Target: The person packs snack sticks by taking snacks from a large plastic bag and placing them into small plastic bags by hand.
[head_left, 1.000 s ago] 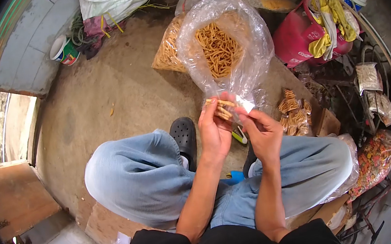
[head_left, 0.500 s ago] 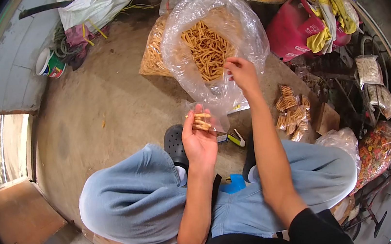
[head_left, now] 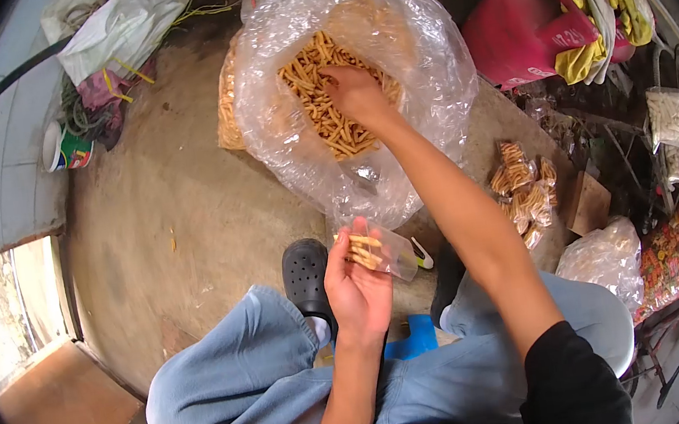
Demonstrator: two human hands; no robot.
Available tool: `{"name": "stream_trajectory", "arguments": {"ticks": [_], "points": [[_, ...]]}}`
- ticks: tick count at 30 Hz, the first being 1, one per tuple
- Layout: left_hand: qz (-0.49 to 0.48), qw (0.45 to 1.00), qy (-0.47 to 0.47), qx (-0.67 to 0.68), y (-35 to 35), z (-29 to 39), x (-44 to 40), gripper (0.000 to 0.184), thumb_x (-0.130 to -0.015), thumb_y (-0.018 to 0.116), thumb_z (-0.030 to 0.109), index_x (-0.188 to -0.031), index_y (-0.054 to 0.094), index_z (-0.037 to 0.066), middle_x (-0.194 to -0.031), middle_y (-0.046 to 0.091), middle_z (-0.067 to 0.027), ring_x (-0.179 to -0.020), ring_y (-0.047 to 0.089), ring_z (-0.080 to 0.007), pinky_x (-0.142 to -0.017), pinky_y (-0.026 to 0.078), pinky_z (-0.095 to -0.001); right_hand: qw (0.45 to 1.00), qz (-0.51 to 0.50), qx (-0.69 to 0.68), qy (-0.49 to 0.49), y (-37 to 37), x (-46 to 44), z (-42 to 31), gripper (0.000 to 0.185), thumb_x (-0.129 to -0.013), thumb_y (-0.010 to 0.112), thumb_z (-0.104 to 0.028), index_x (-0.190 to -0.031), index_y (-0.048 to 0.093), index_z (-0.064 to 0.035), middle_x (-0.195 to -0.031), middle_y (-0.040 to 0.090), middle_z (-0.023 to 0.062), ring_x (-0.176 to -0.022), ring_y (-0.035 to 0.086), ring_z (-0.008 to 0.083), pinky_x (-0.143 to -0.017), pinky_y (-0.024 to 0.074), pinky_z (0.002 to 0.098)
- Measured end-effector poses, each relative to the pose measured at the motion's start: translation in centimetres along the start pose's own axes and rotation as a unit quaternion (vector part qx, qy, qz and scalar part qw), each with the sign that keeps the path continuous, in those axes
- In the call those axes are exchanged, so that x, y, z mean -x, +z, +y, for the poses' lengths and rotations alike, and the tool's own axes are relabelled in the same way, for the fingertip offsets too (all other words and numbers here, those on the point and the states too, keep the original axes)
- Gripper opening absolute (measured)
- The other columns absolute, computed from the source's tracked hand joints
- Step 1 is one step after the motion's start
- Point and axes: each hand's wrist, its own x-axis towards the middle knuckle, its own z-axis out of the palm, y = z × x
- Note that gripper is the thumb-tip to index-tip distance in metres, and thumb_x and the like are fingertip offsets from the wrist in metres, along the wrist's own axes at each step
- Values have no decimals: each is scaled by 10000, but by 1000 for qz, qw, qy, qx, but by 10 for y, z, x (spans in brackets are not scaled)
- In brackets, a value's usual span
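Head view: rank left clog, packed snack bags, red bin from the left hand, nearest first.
From the left hand:
1. Left clog, immediately to its left.
2. Packed snack bags, off to the right.
3. Red bin, upper right, farthest.

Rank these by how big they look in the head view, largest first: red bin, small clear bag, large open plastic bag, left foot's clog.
1. Large open plastic bag
2. Red bin
Unranked, below these: clog and small clear bag; they look close, and the left hand partly covers the bag.
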Motion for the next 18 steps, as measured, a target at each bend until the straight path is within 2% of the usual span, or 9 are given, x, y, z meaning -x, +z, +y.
{"name": "stream_trajectory", "arguments": {"ticks": [1, 5, 9, 11, 12, 14, 15, 17, 18], "points": [[2, 1000, -3, -4, 1, -1, -1, 188, -917, 523, 173, -1067, 565, 67, -1095, 616, -28, -946, 592, -155, -769, 496, -326, 999, -18, 33, -27, 1, -5, -4, 256, -801, 545, -101, -1023, 654, -36, -984, 634, 212, -915, 607, 372, -812, 481, 430], [-6, 1000, 2, -16, -1, 0, -6, 206, -924, 511, 174, -1089, 569, 64, -1113, 614, -36, -981, 594, -162, -797, 502, -326, 981, -161, 103, 40, -1, -21, -1, 231, -857, 541, -149, -1040, 648, -56, -1052, 627, 186, -972, 590, 351, -870, 460, 415], [-10, 1000, 10, -13, 1, 1, -4, 228, -942, 474, 182, -1123, 553, 67, -1182, 596, -46, -1005, 590, -171, -828, 499, -341, 966, -191, 149, 96, -5, -20, -3, 214, -851, 528, -125, -1012, 656, -66, -987, 653, 168, -938, 606, 348, -838, 471, 415], [-22, 1000, 14, -5, 3, 1, -1, 215, -949, 464, 197, -1106, 545, 74, -1195, 587, -57, -1021, 581, -191, -841, 497, -353, 994, -93, 55, 35, -18, -4, -3, 216, -835, 541, -115, -1004, 659, -55, -917, 665, 161, -879, 626, 332, -778, 482, 409], [-33, 999, 15, 2, 3, 2, 1, 205, -955, 454, 212, -1089, 537, 81, -1208, 579, -68, -1038, 572, -210, -855, 494, -364, 994, -93, 55, 26, -27, 2, -10, 216, -835, 541, -115, -1004, 659, -55, -917, 665, 161, -879, 626, 332, -778, 482, 409], [-55, 998, 17, 0, 2, 6, 6, 213, -960, 444, 219, -1100, 532, 85, -1214, 576, -67, -1042, 570, -206, -862, 495, -362, 997, -35, -20, 64, -54, 16, -34, 194, -832, 583, -128, -967, 664, -14, -875, 683, 124, -781, 644, 226, -662, 487, 339], [-72, 997, 14, -7, 2, 8, 10, 221, -965, 433, 225, -1111, 527, 88, -1221, 572, -66, -1045, 569, -202, -868, 497, -360, 998, -35, -19, 55, -69, 25, -46, 194, -832, 583, -128, -967, 664, -14, -875, 683, 124, -781, 644, 226, -662, 487, 339], [-91, 996, 22, 4, 3, 13, 16, 243, -969, 425, 220, -1144, 518, 79, -1237, 565, -50, -1051, 570, -195, -868, 497, -361, 955, -25, -249, 158, -101, 48, -73, 193, -819, 629, -114, -961, 658, 14, -823, 686, 96, -690, 639, 145, -551, 470, 251], [-104, 994, 25, 11, 4, 15, 20, 267, -972, 418, 215, -1177, 509, 71, -1253, 558, -35, -1057, 570, -188, -868, 498, -363, 945, -2, -275, 175, -119, 62, -92, 190, -826, 638, -107, -975, 654, 9, -816, 678, 70, -662, 609, 100, -524, 443, 223]]}}
